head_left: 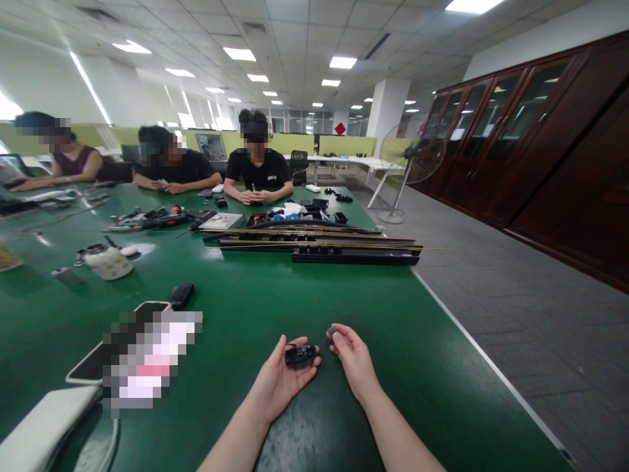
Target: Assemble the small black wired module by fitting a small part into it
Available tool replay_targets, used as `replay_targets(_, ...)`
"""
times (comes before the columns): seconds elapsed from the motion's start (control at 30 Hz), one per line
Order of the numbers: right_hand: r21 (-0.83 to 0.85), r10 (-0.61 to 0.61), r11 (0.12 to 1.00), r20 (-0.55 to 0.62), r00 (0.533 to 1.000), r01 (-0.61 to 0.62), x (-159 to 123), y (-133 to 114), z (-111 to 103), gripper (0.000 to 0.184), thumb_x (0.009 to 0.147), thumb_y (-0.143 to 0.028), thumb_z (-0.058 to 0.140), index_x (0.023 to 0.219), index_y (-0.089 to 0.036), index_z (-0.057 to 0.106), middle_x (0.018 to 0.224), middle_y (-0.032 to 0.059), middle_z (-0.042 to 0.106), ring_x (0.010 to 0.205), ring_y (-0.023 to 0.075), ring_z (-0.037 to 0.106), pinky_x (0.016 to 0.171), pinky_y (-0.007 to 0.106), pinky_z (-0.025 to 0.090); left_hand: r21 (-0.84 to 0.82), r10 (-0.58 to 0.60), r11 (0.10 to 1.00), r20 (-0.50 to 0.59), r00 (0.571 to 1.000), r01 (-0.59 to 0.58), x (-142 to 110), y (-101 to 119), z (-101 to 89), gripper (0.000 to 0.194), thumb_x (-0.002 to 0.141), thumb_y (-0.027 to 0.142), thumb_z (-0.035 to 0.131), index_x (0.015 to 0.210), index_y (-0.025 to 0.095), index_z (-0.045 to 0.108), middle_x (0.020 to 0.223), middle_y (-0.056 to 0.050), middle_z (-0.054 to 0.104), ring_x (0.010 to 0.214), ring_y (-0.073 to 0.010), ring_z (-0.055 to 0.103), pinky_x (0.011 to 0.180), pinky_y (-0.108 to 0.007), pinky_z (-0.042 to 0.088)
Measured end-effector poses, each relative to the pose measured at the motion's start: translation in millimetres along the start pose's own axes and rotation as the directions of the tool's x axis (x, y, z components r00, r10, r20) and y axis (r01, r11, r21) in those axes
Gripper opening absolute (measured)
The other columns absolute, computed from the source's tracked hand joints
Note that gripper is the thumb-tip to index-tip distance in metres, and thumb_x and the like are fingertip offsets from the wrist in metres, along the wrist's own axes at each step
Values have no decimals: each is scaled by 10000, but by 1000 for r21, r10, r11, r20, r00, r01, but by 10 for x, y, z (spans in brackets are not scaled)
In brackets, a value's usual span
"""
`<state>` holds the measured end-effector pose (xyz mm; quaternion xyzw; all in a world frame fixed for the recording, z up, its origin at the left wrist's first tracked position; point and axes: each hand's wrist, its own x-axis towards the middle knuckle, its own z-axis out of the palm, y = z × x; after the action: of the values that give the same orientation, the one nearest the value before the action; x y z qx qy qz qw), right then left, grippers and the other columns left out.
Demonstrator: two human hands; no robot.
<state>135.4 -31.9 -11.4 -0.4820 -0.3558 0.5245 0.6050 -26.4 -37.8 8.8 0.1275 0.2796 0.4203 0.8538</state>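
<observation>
In the palm of my left hand (287,383) lies a small black oblong device (301,356), its fingers curled round the underside and the thumb along its near side. What kind of device it is, I cannot make out. Just to the right, my right hand (354,360) pinches a tiny bluish-grey piece (331,330) between thumb and fingertips. That piece is too small to name and is apart from the black device. Both hands are held above the green tabletop (417,367).
Long black rails with thin brass-coloured rods (356,252) lie across the table ahead. To the left are a phone-like slab (118,341), a black case (181,296), a white box (46,426) and a cup (109,262). Several people sit opposite. The table's edge (484,357) runs along the right.
</observation>
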Motion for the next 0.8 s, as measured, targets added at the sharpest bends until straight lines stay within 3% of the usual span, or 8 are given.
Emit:
replay_targets(0.43, -96, -48, 994, 33, 998, 51, -18, -48, 51, 330, 610, -391, 688, 854, -180, 618, 850, 64, 675, 829, 202, 612, 778, 357, 469, -11, 3, 1000, -25, 1000, -3, -5, -3, 25, 361, 757, 417, 497, 970, 126, 509, 987, -164, 629, 813, -229, 634, 730, -312, 472)
replay_targets(0.57, -194, -93, 974, 122, 988, 116, -79, -105, 106, 301, 651, -381, 654, 881, -193, 612, 839, 57, 670, 717, 187, 625, 688, 345, 500, -25, 7, 1000, -37, 999, -8, -1, -4, 21, 337, 763, 409, 493, 956, 134, 522, 940, -144, 643, 789, -218, 638, 714, -309, 473)
replay_targets(0.67, -352, -215, 891, 228, 950, 286, -129, -166, 148, 219, 696, -317, 616, 887, -208, 621, 894, 63, 645, 716, 181, 611, 664, 332, 495, -43, 3, 999, -26, 1000, -4, 5, 0, 9, 310, 772, 400, 484, 922, 136, 543, 909, -125, 648, 780, -198, 634, 722, -308, 469)
replay_targets(0.8, -457, -364, 712, 410, 836, 534, -184, -226, 209, 178, 712, -213, 601, 881, -260, 632, 931, 49, 630, 929, 213, 537, 810, 367, 439, -95, 7, 995, -2, 1000, -7, 12, 3, -5, 294, 784, 388, 470, 878, 129, 572, 876, -99, 640, 782, -168, 615, 742, -298, 458)
